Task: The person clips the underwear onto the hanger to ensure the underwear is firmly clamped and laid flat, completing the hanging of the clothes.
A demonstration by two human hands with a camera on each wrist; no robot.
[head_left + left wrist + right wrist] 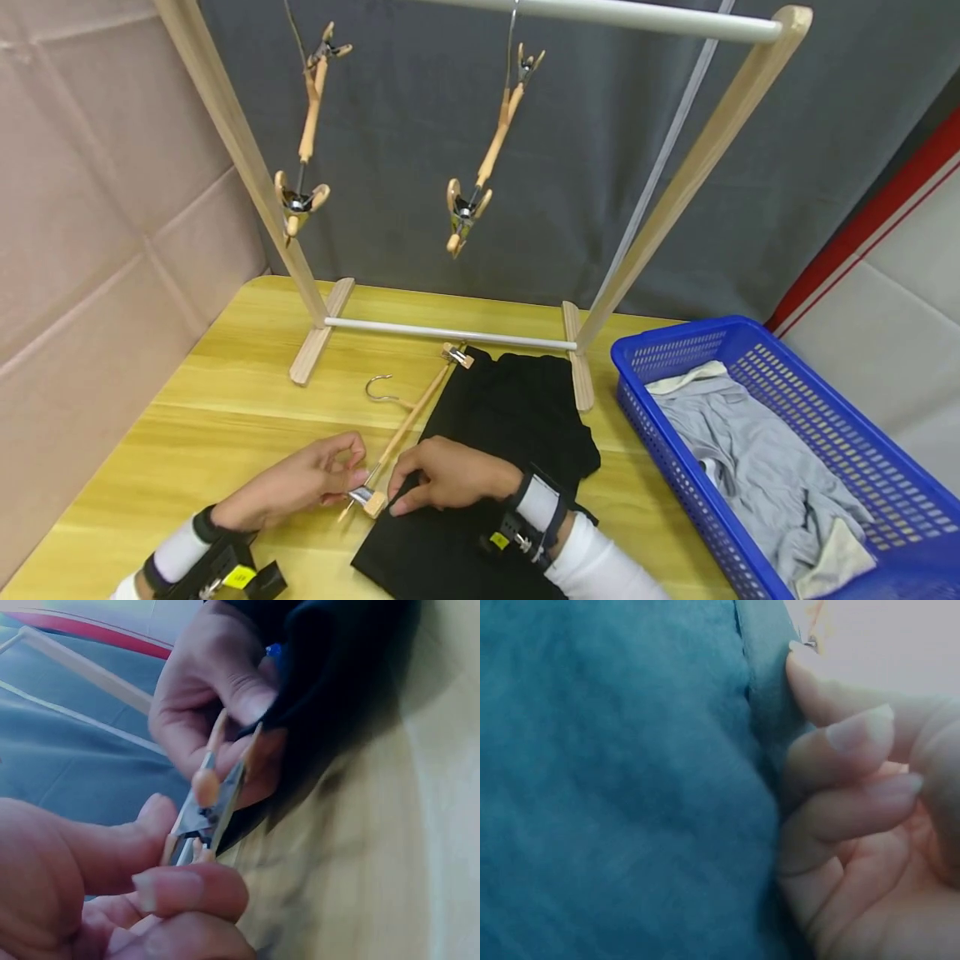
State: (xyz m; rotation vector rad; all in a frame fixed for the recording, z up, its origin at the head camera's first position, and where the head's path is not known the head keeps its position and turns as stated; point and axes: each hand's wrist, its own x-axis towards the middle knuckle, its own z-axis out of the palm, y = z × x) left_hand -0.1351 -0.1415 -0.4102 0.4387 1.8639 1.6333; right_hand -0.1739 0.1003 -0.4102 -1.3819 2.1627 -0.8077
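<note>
A black folded garment [517,408] lies on the table, with a wooden clip hanger [411,420] along its left edge. My left hand [303,477] pinches the tails of the hanger's near clip [367,498] between thumb and fingers. In the left wrist view the tips of that clip [214,776] stand apart, close to the cloth edge. My right hand [457,473] pinches the garment's edge just beside the clip; the right wrist view shows its thumb and curled fingers along a stitched hem [769,690]. The hanger's far clip [457,356] sits at the garment's far corner.
A wooden rack with a white rail [637,18] stands at the back. Two clip hangers, one on the left [311,125] and one nearer the middle [498,137], hang from it. On the right, a blue basket [637,417] holds grey and cream clothing [757,458].
</note>
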